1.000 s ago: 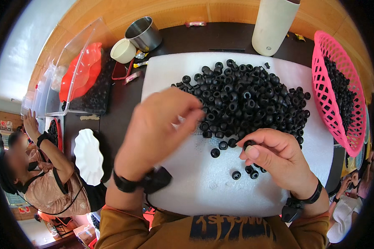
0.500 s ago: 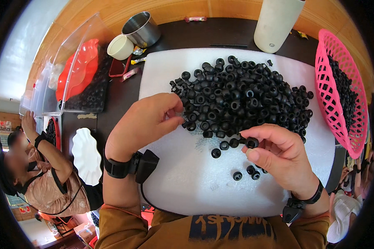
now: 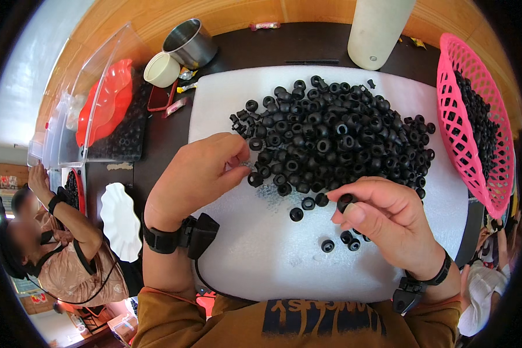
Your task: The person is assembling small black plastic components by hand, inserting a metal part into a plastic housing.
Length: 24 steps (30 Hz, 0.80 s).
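Observation:
A heap of small black rubber-like round parts (image 3: 330, 133), many with a hole through them, covers the upper middle of a white foam sheet (image 3: 261, 249). Between the thumb and fingers of my right hand (image 3: 388, 217) is one black round part (image 3: 345, 202), held just off the heap's near edge. My left hand (image 3: 206, 174) rests at the heap's left edge, its fingers curled toward the thumb; whatever they may hold is hidden. Below the heap lie several loose black parts (image 3: 327, 246), some partly covered by my right hand.
A pink lattice basket (image 3: 470, 139) of black pieces stands at the right. Behind are a pale bottle (image 3: 377, 35), a steel cup (image 3: 191, 43) and a cream tub (image 3: 162, 70). At left are a clear bin (image 3: 93, 116), a white scalloped tray (image 3: 120, 223) and another person (image 3: 75, 249).
The black part in my right hand has turned, and the fingers have closed further round it. My left hand keeps nearly the same pose. The whole view has shifted slightly.

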{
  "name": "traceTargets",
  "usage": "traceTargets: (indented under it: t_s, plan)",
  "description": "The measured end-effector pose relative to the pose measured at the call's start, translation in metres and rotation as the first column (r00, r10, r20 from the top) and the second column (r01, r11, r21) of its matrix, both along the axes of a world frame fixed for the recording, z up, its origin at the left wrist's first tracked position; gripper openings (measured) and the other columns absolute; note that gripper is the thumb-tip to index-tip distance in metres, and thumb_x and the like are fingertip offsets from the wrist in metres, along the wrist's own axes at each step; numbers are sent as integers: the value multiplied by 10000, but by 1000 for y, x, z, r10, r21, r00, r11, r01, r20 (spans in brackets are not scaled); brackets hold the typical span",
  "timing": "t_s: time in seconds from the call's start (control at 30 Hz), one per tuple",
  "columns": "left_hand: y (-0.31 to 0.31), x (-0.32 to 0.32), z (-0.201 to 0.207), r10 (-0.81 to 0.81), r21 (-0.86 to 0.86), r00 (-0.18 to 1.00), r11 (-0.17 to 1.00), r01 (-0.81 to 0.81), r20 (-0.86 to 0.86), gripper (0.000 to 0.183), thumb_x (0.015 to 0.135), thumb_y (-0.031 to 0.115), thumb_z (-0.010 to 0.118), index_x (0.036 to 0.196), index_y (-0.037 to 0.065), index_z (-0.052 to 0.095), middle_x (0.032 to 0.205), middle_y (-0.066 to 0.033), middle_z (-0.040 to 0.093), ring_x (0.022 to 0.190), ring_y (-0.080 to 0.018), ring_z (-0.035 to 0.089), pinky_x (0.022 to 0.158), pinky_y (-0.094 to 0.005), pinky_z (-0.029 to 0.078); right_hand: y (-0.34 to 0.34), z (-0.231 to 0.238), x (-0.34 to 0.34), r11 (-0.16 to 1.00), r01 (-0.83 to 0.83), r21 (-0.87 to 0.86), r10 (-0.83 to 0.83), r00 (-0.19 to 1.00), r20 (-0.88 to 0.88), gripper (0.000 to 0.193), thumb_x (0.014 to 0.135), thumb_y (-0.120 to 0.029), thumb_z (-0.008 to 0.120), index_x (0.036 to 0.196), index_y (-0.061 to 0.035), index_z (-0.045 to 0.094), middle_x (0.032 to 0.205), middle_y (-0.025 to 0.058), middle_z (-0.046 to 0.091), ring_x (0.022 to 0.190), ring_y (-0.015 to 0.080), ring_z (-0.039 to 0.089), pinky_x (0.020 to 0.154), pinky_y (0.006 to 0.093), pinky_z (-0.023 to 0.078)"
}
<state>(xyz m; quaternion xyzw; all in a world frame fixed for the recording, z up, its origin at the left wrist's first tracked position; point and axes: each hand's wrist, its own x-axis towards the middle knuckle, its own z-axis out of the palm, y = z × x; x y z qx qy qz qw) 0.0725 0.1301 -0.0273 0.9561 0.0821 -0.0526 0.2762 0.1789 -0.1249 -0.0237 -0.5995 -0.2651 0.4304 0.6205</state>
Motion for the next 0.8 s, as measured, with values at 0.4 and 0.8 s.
traceTargets:
  t_s: [0.4,0.8]
  plan:
    - [-13,-1,13,97,-311,990,949,-60,104,97,750,-3,629,799,10,546,792,-26,586,664,-86,509,564,-232,428,1,-3,-2,999,-30,34,27,996,89,218,849,-76,638,1055,-9,616,830,44,591,687,86,537,618,223,444]
    - [-69,4,4,94,-570,935,812,127,342,168,731,-49,675,868,22,609,855,-60,625,659,-84,548,557,-194,433,1,-9,-3,999,16,48,-11,995,-96,204,885,-78,576,1070,5,596,777,24,552,616,38,489,519,202,401]
